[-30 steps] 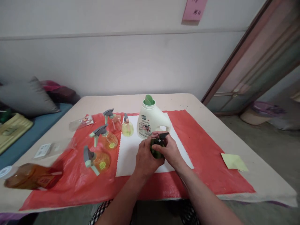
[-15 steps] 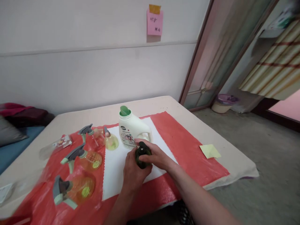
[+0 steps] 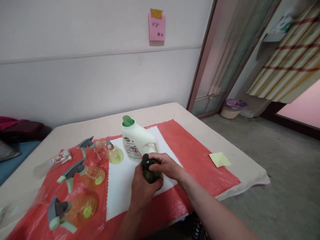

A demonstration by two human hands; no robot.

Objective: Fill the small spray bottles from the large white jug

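Both my hands hold a small dark green bottle (image 3: pixel 151 174) with a black top, low over the near part of a white sheet. My left hand (image 3: pixel 143 186) wraps its left side and underside. My right hand (image 3: pixel 168 165) closes round it from the right, with the thumb lying across the front. The black top leans to the left. Just behind the hands stands a white detergent jug (image 3: pixel 136 138), uncapped, with a green spout in its mouth and its handle to the right. Left of it, a small yellowish spray bottle (image 3: pixel 116 155) stands at the edge of the white sheet (image 3: pixel 120 193).
Several clear spray bottles with grey triggers, such as the nearest one (image 3: pixel 83 208), lie on the red sheet (image 3: pixel 190 150) at left. Beside them is a clear plastic packet (image 3: pixel 53 163). A yellow note (image 3: pixel 220 159) lies at right. The wall (image 3: pixel 100 83) stands behind the table.
The dark green bottle has turned in my hands, and its black top now leans further left. The camera view has shifted slightly to the right.
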